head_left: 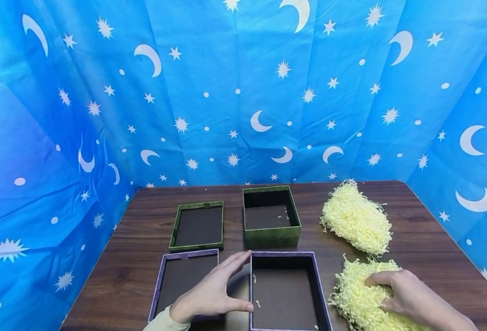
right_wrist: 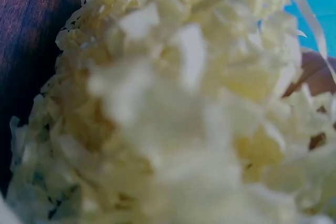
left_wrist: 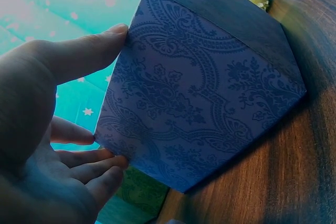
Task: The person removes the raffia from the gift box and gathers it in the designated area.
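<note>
A purple patterned box (head_left: 284,292) stands open-topped at the near middle of the table, a few paper shreds inside. My left hand (head_left: 216,289) is at its left side, thumb and fingers spread wide along the rim. In the left wrist view the thumb and fingertips meet the edge of the box's patterned side wall (left_wrist: 168,87). To the right, my right hand (head_left: 413,294) grips the near heap of pale yellow shredded paper (head_left: 359,294), its fingers partly sunk in it. Shredded paper (right_wrist: 173,129) fills most of the right wrist view and hides most of that hand.
A purple lid (head_left: 181,276) lies inside up, partly behind my left hand. Behind it lies a green lid (head_left: 199,225). Beside that stands a green box (head_left: 272,236) with a few shreds inside. A second shredded-paper heap (head_left: 355,218) sits at the back right.
</note>
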Available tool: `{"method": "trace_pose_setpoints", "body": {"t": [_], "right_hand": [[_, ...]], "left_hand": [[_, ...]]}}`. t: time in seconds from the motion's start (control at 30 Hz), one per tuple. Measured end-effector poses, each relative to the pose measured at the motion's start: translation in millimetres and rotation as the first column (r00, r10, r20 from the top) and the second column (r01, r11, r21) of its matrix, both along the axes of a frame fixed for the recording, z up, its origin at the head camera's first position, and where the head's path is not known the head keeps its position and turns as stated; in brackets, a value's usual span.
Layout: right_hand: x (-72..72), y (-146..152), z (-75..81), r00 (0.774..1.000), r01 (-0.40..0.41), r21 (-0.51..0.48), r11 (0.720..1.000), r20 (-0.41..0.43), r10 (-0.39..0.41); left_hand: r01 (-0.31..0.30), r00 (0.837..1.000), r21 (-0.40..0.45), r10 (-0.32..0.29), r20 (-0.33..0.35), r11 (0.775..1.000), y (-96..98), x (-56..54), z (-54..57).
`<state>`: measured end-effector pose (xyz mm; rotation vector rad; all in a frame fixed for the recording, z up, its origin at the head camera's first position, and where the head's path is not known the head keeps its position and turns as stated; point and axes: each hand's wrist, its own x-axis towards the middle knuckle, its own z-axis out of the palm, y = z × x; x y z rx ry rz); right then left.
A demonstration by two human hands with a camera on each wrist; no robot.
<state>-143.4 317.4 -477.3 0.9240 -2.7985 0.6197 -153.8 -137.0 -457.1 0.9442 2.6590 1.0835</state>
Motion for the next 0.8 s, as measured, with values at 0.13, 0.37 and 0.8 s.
{"method": "trace_pose_setpoints", "body": {"t": [0.13, 0.37, 0.8], "right_hand": [[-0.5, -0.2, -0.2, 1.000, -0.006, 0.000, 1.000, 0.006, 0.006], [-0.7, 1.7, 0.8, 1.000, -0.005, 0.000, 1.000, 0.020, 0.005], [-0.4, 2.3, 1.4, 0.999, -0.018, -0.007, 1.000, 0.030, 0.018]], "left_hand": [[0.000, 1.000, -0.002, 0.000, 0.001, 1.000, -0.1, -0.3, -0.1], [-0.001, 1.000, 0.001, 0.001, -0.003, 1.000, -0.4, -0.6, -1.1], [0.002, 1.000, 0.011, -0.002, -0.005, 1.000, -1.3, -1.0, -2.7]]}}
